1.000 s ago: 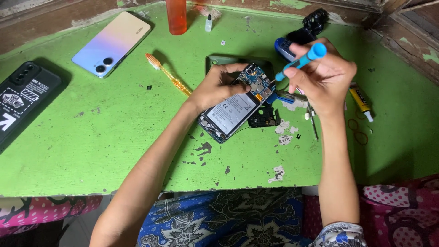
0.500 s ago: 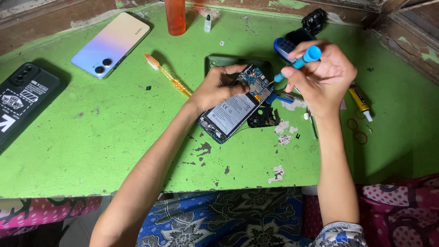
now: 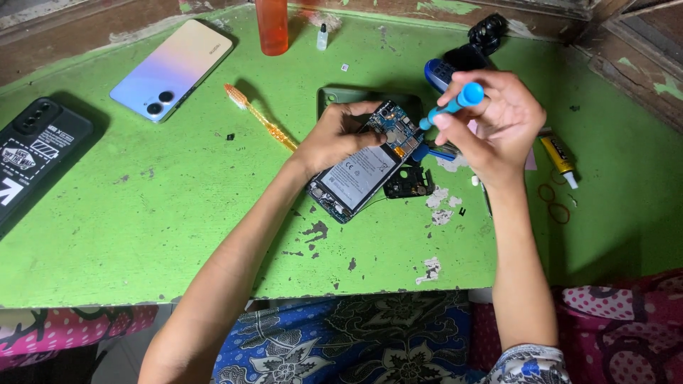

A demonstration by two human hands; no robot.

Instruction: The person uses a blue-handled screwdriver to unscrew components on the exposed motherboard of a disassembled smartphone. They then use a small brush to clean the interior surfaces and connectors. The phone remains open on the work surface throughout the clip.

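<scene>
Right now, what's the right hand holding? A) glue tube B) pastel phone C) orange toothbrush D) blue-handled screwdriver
D: the right hand grips the blue-handled screwdriver, tip angled at the opened phone, which the left hand steadies; the orange toothbrush lies untouched on the green table.

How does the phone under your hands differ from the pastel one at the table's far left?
The opened phone lies with its back off, battery and circuit board exposed, steadied by the left hand. The pastel phone is closed, back cover and camera lenses showing, untouched. Both lie flat on the green table.
</scene>
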